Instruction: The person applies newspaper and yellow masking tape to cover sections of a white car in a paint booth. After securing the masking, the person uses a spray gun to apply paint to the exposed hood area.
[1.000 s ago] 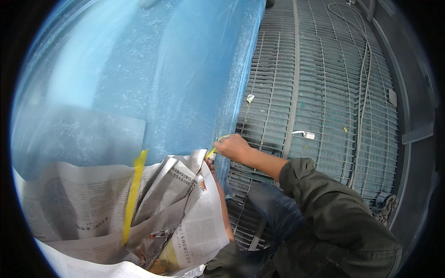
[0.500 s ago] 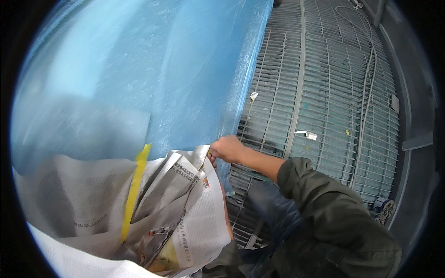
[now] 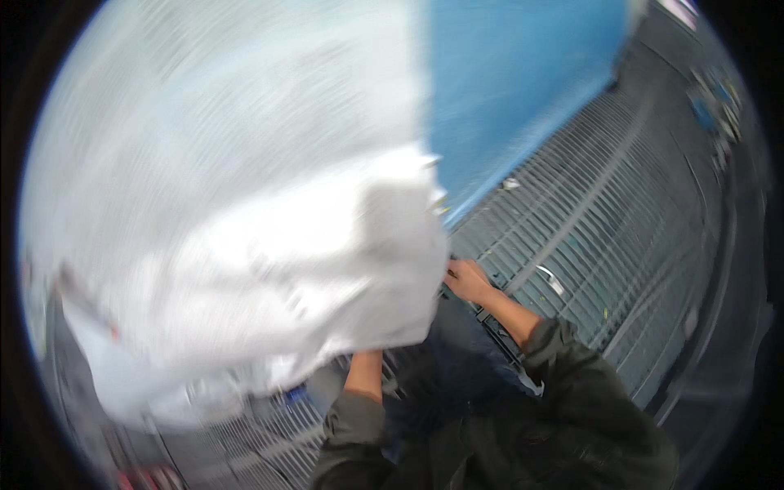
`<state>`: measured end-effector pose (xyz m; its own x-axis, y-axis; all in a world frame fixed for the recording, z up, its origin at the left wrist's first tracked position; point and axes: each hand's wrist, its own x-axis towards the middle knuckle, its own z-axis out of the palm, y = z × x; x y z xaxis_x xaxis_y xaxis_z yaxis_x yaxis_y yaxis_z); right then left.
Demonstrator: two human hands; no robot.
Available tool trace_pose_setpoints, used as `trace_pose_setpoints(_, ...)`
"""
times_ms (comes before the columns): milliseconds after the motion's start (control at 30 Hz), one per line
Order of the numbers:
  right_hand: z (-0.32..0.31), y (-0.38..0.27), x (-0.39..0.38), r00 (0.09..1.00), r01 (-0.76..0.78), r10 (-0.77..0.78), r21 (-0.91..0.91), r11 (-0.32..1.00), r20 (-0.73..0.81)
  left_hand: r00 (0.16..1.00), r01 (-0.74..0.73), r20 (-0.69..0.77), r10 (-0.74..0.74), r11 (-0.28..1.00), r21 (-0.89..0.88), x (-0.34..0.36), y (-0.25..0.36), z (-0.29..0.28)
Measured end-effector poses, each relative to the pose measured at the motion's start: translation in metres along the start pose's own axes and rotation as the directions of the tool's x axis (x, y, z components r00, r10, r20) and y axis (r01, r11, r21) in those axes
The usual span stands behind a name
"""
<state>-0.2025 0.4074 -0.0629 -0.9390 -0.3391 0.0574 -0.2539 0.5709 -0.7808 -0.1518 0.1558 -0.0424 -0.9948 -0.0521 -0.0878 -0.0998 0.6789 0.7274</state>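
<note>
A large sheet of newspaper (image 3: 302,269), smeared by motion, spreads over the left and middle of the view and hangs toward me. Beyond it and to the right shows a blue panel (image 3: 514,90), partly covered by the pale sheet. My right hand (image 3: 468,280) is at the sheet's right edge, its fingers curled; their tips are hidden, and what they pinch cannot be made out. From below, my left forearm (image 3: 365,378) reaches under the sheet's near edge, and the paper hides that hand.
Metal floor grating (image 3: 596,204) runs along the panel's right side and under me. A small white scrap (image 3: 551,282) lies on it. Blurred items (image 3: 719,106) stand by the far right wall. Something red (image 3: 151,478) shows at the lower left.
My view has swung, and the blue panel now appears farther right. The newspaper, bunched at the panel's near edge before, is spread wider. My right hand has moved right in the picture; my left forearm has come into view.
</note>
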Motion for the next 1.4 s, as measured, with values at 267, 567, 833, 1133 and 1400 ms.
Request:
trace_pose_setpoints(267,0.065,-0.117,-0.040,0.852,0.184,-0.303,0.297,0.937,0.427,0.919,0.217,-0.228,-0.320,0.897,-0.386,-0.121,-0.020,-0.023)
trace_pose_setpoints(567,0.101,-0.201,-0.024,0.685,0.507,-0.464,0.089,0.857,0.561,0.975,0.005,-0.211,-0.064,0.964,-0.265,-0.151,-0.067,-0.120)
trace_pose_setpoints(833,0.136,-0.213,0.000,0.675,0.658,-0.357,-0.307,0.688,0.646,0.888,0.061,-0.353,-0.294,0.837,-0.544,-0.181,-0.131,-0.116)
trace_pose_setpoints(1133,0.106,-0.179,0.002,0.716,0.615,-0.395,-0.252,0.748,0.575,0.934,-0.040,-0.244,-0.261,0.603,-0.797,-0.158,-0.120,-0.081)
trace_pose_setpoints(1400,0.084,-0.131,-0.006,0.757,0.546,-0.337,-0.260,0.796,0.559,0.830,-0.056,-0.138,-0.540,0.164,-0.985,-0.106,-0.132,-0.067)
